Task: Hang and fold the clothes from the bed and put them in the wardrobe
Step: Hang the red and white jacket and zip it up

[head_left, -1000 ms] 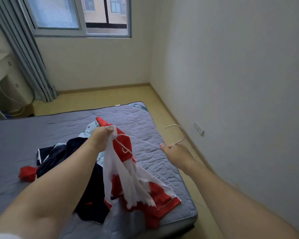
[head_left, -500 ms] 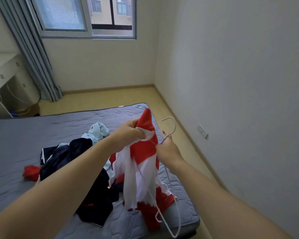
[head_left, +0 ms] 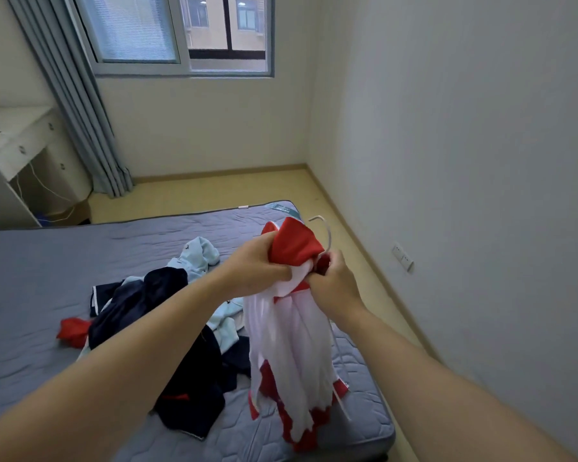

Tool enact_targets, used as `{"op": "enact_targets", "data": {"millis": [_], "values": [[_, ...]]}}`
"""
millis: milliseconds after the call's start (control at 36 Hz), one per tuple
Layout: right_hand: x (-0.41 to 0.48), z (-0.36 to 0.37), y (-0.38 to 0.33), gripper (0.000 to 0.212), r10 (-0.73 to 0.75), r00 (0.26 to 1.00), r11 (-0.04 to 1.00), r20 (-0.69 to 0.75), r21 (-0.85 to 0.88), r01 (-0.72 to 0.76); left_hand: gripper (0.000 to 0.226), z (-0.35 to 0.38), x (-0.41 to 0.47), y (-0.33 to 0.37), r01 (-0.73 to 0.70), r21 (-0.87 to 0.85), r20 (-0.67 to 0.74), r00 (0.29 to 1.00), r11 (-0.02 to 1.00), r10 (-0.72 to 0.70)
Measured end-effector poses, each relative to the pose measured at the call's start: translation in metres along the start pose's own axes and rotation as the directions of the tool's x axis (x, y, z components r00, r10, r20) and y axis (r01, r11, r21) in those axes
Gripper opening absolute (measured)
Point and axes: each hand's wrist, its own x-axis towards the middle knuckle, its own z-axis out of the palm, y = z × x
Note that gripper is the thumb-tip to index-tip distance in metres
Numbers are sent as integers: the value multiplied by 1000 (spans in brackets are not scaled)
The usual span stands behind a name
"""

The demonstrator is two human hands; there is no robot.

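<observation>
Left grip (head_left: 257,261): your fingers clamp the shirt (head_left: 291,345) at its bunched top.
Right grip (head_left: 334,285): your fingers curl round the hanger (head_left: 329,235) neck.
Shirt: hangs over the bed (head_left: 47,278), beside the clothes pile (head_left: 167,305).

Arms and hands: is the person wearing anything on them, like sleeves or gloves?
Nothing worn shows. The left hand and right hand are bare: no gloves or watch. Both forearms are uncovered to the picture's edge, so no sleeve is in view.
</observation>
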Motion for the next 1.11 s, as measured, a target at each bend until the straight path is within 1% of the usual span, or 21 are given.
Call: {"op": "enact_targets", "data": {"millis": [83, 139, 194, 250, 306, 361, 417, 472, 528, 583, 639, 722, 806, 861, 917, 972, 1028, 1056, 1083, 1111], "values": [[1, 1, -4, 17, -1, 999, 998, 42, 64, -1, 51, 4, 6, -11, -58, 109, -47, 997, 992, 64], [2, 1, -8, 15, -8, 997, 996, 72, 94, 2, 45, 8, 9, -18, -93, 162, -10, 995, 982, 96], [3, 2, -12, 11, -7, 995, 987, 96, 159, -9, 33, 12, 11, -20, -129, 206, 42, 992, 970, 123], [3, 1, -16, 7, 9, 992, 965, 124, 258, -41, 21, 18, 15, -21, -239, 322, 41, 970, 916, 239], [2, -2, -19, 9, 31, 989, 941, 146, 329, -78, 19, 21, 20, -19, -302, 462, 20, 943, 834, 331], [2, -6, -21, 13, 49, 986, 918, 161, 381, -107, 20, 19, 23, -15, -323, 483, 21, 933, 813, 359], [4, -10, -22, 16, 74, 979, 906, 191, 398, -146, 23, 13, 23, -8, -325, 409, 63, 942, 853, 329], [5, -16, -22, 22, 103, 964, 918, 246, 349, -187, 25, 8, 20, -3, -327, 314, 87, 945, 891, 316], [8, -25, -20, 29, 118, 950, 945, 290, 261, -197, 29, 5, 19, 0, -358, 299, 73, 933, 885, 352], [7, -34, -17, 31, 126, 933, 966, 337, 174, -193, 39, 1, 19, 3, -377, 288, 51, 924, 880, 379], [6, -39, -13, 35, 110, 898, 973, 426, 137, -184, 53, -2, 18, 8, -388, 272, 42, 919, 881, 392], [2, -38, -8, 46, 78, 857, 986, 509, 91, -143, 63, -4, 16, 14, -440, 324, 25, 889, 837, 458], [-6, -31, -6, 49, 90, 822, 995, 562, -21, -94, 60, -4, 14, 19, -487, 355, -5, 853, 798, 522], [-11, -24, -6, 42, 149, 805, 988, 574, -119, -98, 59, -5, 13, 22, -518, 349, -21, 829, 781, 559], [-14, -19, -4, 30, 193, 819, 971, 540, -224, -81, 53, -9, 11, 26, -555, 345, -41, 797, 757, 603], [-16, -17, -1, 25, 219, 827, 945, 518, -322, -49, 46, -16, 9, 29, -586, 341, -63, 766, 736, 639], [-16, -18, 5, 13, 230, 825, 933, 517, -358, -36, 44, -23, 7, 30, -610, 344, -91, 735, 714, 672], [-17, -20, 8, 11, 230, 827, 927, 513, -373, -26, 42, -27, 6, 29, -617, 342, -102, 726, 709, 680], [-16, -21, 13, 13, 224, 839, 921, 496, -389, -16, 39, -31, 5, 28, -612, 346, -109, 726, 711, 679], [-14, -23, 17, 9, 214, 855, 902, 473, -431, 12, 36, -34, 5, 26, -599, 366, -115, 731, 713, 673]]}}
